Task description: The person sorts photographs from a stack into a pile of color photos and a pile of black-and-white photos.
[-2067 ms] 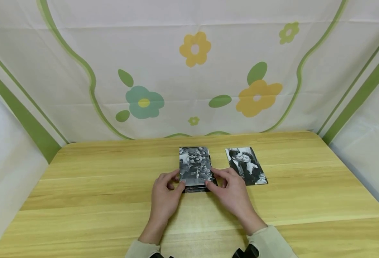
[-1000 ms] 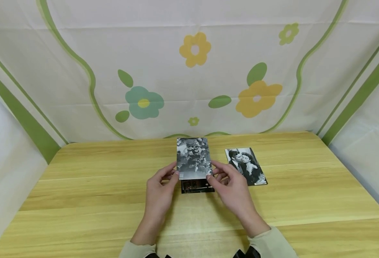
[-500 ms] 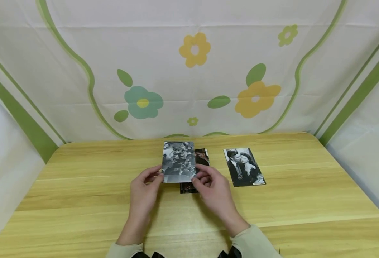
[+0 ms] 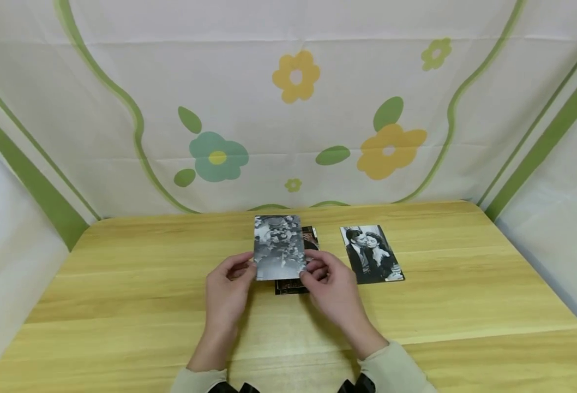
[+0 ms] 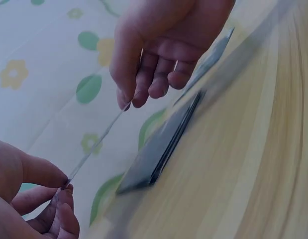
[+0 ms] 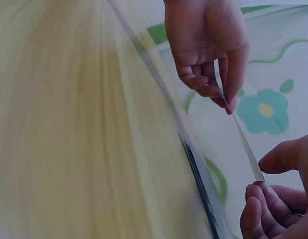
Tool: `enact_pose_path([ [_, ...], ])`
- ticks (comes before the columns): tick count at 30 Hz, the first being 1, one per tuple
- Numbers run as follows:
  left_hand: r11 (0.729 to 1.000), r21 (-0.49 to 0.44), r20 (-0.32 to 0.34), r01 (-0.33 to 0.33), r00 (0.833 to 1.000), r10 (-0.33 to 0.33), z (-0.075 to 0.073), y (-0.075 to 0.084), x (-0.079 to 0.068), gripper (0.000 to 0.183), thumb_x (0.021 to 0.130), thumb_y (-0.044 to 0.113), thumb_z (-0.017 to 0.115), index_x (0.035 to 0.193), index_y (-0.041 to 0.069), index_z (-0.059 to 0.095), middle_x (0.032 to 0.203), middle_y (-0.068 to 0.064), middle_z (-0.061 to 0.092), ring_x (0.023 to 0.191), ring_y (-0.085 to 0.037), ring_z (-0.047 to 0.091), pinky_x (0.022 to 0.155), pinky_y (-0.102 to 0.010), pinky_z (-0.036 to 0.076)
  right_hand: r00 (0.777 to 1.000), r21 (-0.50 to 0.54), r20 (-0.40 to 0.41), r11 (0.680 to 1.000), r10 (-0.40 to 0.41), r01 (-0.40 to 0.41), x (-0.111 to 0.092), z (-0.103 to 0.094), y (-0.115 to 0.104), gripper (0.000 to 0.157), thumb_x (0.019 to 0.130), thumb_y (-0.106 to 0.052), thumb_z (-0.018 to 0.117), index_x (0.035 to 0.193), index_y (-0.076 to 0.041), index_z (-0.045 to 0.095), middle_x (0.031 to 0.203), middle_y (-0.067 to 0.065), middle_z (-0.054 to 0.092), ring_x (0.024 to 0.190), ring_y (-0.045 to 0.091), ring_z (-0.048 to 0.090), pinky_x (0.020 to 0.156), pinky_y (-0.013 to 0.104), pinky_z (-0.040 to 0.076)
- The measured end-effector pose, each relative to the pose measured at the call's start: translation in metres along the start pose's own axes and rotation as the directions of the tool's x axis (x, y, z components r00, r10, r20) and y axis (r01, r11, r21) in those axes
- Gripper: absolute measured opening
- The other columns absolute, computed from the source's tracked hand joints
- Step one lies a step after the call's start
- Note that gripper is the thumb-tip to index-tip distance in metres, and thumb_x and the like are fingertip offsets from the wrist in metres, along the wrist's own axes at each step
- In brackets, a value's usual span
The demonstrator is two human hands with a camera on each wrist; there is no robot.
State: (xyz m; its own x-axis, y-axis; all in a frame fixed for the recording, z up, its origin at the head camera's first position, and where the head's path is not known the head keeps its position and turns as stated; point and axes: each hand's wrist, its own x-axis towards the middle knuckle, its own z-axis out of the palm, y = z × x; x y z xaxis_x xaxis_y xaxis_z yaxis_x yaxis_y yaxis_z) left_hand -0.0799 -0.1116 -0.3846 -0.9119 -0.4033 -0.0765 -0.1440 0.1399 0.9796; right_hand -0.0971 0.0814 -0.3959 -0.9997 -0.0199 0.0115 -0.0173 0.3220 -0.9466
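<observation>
A black-and-white photo print showing a crowd is held up off the table between both hands. My left hand pinches its lower left edge between thumb and fingers. At the lower right corner my right hand pinches it the same way. Beneath it lies a stack of dark photos, partly covered in the head view. The left wrist view shows that stack flat on the table, apart from the lifted print, which is seen edge-on.
Right of the stack a second black-and-white photo, of a couple, lies flat on the wooden table. A white cloth with printed flowers and leaves rises behind the table's back edge.
The crowd photo rose off the stack in both hands, then moved left, uncovering part of the dark photos. In the last half second it shifted slightly right. The couple photo stayed put.
</observation>
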Motion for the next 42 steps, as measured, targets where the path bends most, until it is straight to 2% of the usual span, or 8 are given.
enact_pose_path([
  [10,0.995,-0.092,0.117,-0.029,0.992,0.04,0.076,0.015,-0.016,0.023,0.093,0.0,0.075,0.116,0.004,0.077,0.105,-0.012,0.076,0.09,-0.017,0.069,0.077,-0.021,0.058,0.981,-0.065,-0.176,0.993,0.082,-0.095,0.004,-0.071,0.009,0.033,0.1,-0.016,0.076,0.133,-0.015,0.073,0.109,0.004,0.074,0.095,0.013,0.064,0.079,0.019,0.055],
  [20,0.989,-0.141,0.203,-0.047,0.976,0.075,0.141,0.027,-0.033,0.023,0.092,-0.003,0.075,0.113,0.004,0.076,0.098,-0.005,0.073,0.083,-0.008,0.065,0.076,-0.025,0.06,0.902,0.005,-0.392,0.981,0.183,-0.196,0.016,-0.124,0.033,0.03,0.101,-0.031,0.075,0.126,-0.014,0.074,0.093,-0.015,0.064,0.084,0.005,0.06,0.065,0.02,0.051],
  [21,0.988,-0.145,0.212,-0.05,0.974,0.08,0.145,0.028,-0.034,0.022,0.093,-0.003,0.075,0.113,0.004,0.076,0.097,-0.005,0.073,0.082,-0.007,0.064,0.078,-0.028,0.061,0.894,0.015,-0.406,0.979,0.19,-0.201,0.017,-0.127,0.036,0.03,0.101,-0.031,0.075,0.125,-0.014,0.074,0.093,-0.015,0.064,0.084,0.004,0.06,0.066,0.02,0.051],
  [22,0.988,-0.146,0.221,-0.055,0.971,0.086,0.149,0.028,-0.035,0.02,0.093,-0.002,0.075,0.112,0.004,0.076,0.096,-0.004,0.073,0.081,-0.006,0.064,0.09,-0.034,0.062,0.888,0.025,-0.414,0.977,0.202,-0.211,0.018,-0.131,0.039,0.029,0.1,-0.031,0.076,0.124,-0.014,0.074,0.094,-0.015,0.064,0.085,0.004,0.06,0.067,0.02,0.051],
  [25,0.988,-0.142,0.237,-0.069,0.966,0.102,0.159,0.027,-0.039,0.018,0.094,-0.002,0.075,0.111,0.004,0.075,0.095,-0.003,0.072,0.079,-0.003,0.062,0.092,-0.04,0.061,0.875,0.042,-0.427,0.971,0.231,-0.236,0.018,-0.137,0.046,0.028,0.1,-0.029,0.077,0.123,-0.014,0.073,0.093,-0.016,0.064,0.084,0.004,0.06,0.067,0.019,0.051],
  [29,0.988,-0.143,0.24,-0.061,0.966,0.094,0.164,0.025,-0.039,0.017,0.093,-0.003,0.075,0.109,0.003,0.074,0.093,-0.003,0.071,0.077,-0.003,0.061,0.075,-0.025,0.059,0.876,0.038,-0.419,0.969,0.239,-0.246,0.019,-0.141,0.051,0.029,0.099,-0.026,0.077,0.125,-0.012,0.073,0.09,-0.019,0.064,0.085,0.003,0.059,0.067,0.018,0.051],
  [32,0.989,-0.138,0.24,-0.058,0.967,0.09,0.164,0.023,-0.038,0.018,0.093,-0.004,0.074,0.11,0.002,0.074,0.093,-0.004,0.071,0.077,-0.003,0.061,0.072,-0.018,0.055,0.887,0.024,-0.397,0.968,0.237,-0.248,0.021,-0.141,0.053,0.031,0.1,-0.024,0.076,0.128,-0.011,0.072,0.092,-0.018,0.064,0.086,0.003,0.06,0.068,0.019,0.052],
  [42,0.995,0.033,0.23,-0.091,0.97,0.081,0.166,0.015,-0.035,0.017,0.089,-0.008,0.073,0.105,-0.002,0.074,0.085,-0.004,0.068,0.075,-0.006,0.059,0.069,-0.023,0.055,0.93,-0.267,-0.325,0.927,0.17,-0.263,0.022,-0.137,0.067,0.03,0.099,-0.027,0.074,0.125,-0.013,0.075,0.102,-0.003,0.072,0.088,0.006,0.058,0.074,0.016,0.047],
])
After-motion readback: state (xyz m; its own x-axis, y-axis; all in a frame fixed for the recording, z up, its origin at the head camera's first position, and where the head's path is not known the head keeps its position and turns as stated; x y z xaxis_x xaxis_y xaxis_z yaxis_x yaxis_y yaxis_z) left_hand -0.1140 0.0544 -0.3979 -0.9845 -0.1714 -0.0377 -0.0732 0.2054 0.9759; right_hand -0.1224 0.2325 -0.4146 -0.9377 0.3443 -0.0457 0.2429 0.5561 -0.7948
